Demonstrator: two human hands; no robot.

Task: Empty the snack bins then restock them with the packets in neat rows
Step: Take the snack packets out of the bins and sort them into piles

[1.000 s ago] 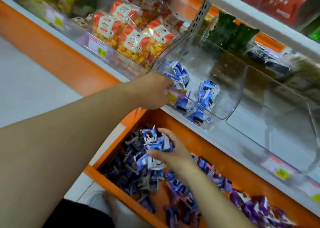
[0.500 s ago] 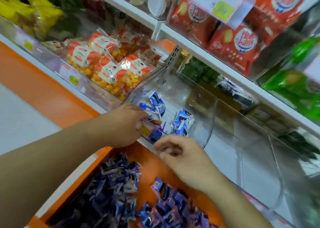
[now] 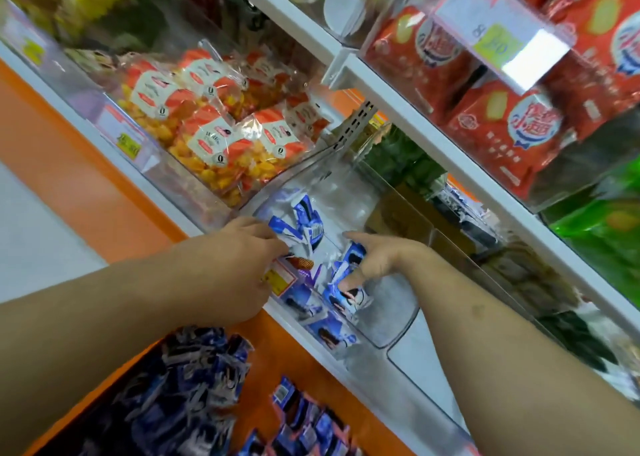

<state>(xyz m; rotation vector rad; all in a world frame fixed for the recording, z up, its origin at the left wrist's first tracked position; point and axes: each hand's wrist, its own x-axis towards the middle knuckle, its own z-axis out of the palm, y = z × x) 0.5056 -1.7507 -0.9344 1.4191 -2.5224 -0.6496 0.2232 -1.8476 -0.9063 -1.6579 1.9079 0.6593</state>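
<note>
Reaching into the clear bin (image 3: pixel 398 331), your right hand (image 3: pixel 375 260) pinches one of roughly six blue packets (image 3: pixel 349 294) — your left hand (image 3: pixel 242 265) clasps the front lip; the bin's right side stays open.

We're in a shop: white shelves (image 3: pixel 391 85) stacked with bagged snacks (image 3: pixel 221 137), clear bins (image 3: pixel 388 317) and price tags (image 3: pixel 495 36) along the front.
</note>
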